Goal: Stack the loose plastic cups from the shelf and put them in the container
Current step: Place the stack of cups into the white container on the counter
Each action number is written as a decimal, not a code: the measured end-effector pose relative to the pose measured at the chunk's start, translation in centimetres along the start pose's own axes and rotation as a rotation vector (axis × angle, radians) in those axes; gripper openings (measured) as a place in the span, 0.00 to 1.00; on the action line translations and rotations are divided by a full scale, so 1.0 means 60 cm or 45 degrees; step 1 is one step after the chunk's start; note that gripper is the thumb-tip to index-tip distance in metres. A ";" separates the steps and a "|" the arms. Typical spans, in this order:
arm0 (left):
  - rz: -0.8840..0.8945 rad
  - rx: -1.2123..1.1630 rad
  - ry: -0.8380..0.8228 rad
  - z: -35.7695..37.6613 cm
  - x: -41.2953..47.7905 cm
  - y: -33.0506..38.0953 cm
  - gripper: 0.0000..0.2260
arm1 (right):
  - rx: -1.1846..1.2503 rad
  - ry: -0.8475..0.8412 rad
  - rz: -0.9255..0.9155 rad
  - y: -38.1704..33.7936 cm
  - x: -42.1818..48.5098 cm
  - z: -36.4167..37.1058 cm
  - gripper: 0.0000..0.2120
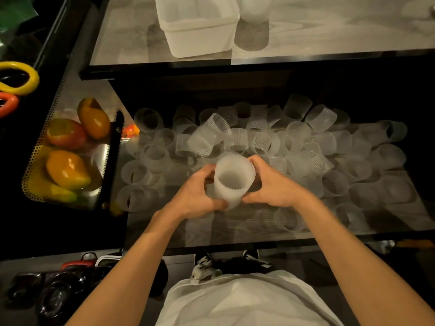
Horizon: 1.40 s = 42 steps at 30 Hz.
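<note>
Over on the far left, a yellow loop point(20, 77) and an orange one point(8, 103) are lying on a dark surface. Just right of them a perforated metal tray point(38, 147) is holding plastic fruit point(68, 169), orange and red pieces crowding together.

Moving right, the lower shelf point(235, 229) is carrying a wide scatter of loose plastic cups point(303, 147), translucent and ribbed, most lying on their sides, some overlapping and leaning on each other. They are spreading from the shelf's left edge to its right end, thicker toward the back.

In the middle, above the near part of that shelf, the person is holding a stack of cups point(233, 182) with its open mouth facing up toward the camera. The left hand point(200, 191) is wrapping around the stack's left side, thumb low near the bottom. The right hand point(273, 184) is pressing on the right side, fingers curling over the far rim. Both hands are clamped on the same stack, close together with only the cups between them.

On the upper shelf, above and behind the hands, a white container point(200, 27) is sitting open, its walls frosted. Just to its right another cup stack point(255, 8) is standing beside it, partly cut off by the frame's top edge.
</note>
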<state>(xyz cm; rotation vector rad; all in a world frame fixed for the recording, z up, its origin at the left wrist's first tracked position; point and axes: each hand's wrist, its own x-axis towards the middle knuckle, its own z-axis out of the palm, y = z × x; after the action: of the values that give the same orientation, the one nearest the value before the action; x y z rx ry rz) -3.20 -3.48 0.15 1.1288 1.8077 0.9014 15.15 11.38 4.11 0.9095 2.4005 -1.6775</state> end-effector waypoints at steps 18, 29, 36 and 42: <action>0.485 -0.126 0.184 -0.185 0.100 0.344 0.33 | 0.256 0.547 -0.540 -0.218 -0.006 -0.227 0.25; 0.705 -0.139 0.294 -0.289 0.216 0.546 0.29 | 0.085 0.758 -0.758 -0.365 0.044 -0.396 0.33; 0.698 -0.198 0.387 -0.312 0.329 0.582 0.31 | 0.093 0.746 -0.743 -0.389 0.137 -0.481 0.33; 0.629 -0.196 0.375 -0.320 0.409 0.563 0.30 | 0.133 0.747 -0.683 -0.357 0.217 -0.515 0.33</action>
<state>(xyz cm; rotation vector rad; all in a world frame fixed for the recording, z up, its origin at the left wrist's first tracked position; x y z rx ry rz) -15.29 28.08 31.33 1.4296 1.6704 1.5365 1.85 39.15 29.33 0.9300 3.2032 -1.9218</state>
